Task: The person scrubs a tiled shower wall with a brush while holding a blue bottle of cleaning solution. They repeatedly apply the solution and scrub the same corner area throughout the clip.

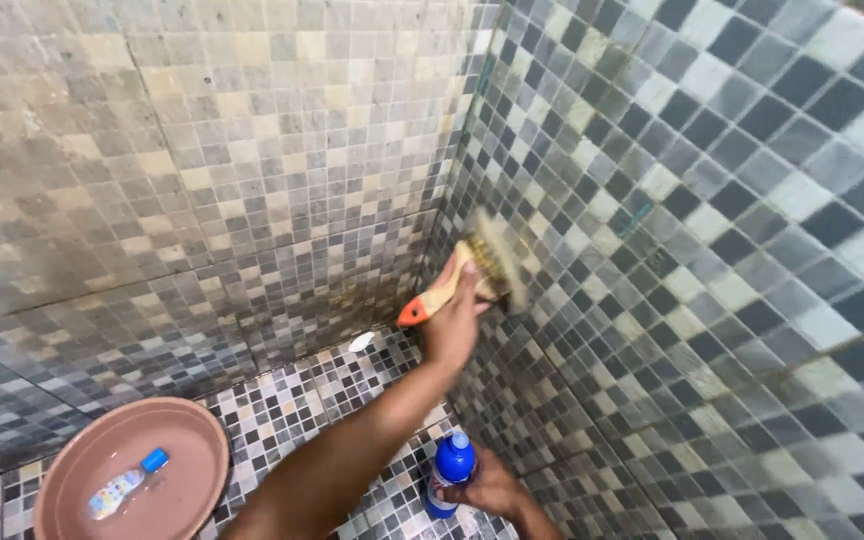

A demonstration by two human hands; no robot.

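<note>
A: Starting at the left, what sits on the floor?

B: A pinkish-brown basin on the mosaic floor, with a small clear bottle with a blue cap lying inside it. A small white scrap lies near the corner.

A: And the hands?

B: The left hand has its grip closed around the wooden handle of a scrubbing brush with an orange tip; the bristles press on the right wall, blurred. The right hand, low down, has its grip wrapped on a blue bottle with a pale cap, standing on the floor by the wall's foot.

A: How should the scrubbing go?

B: I'd judge short firm strokes along the grout lines, bristles flat to the tile, work best.

A: The room?

B: A tiled corner: small grey, beige and dark squares, brownish staining on the left wall, grime gathered where the walls meet.
</note>
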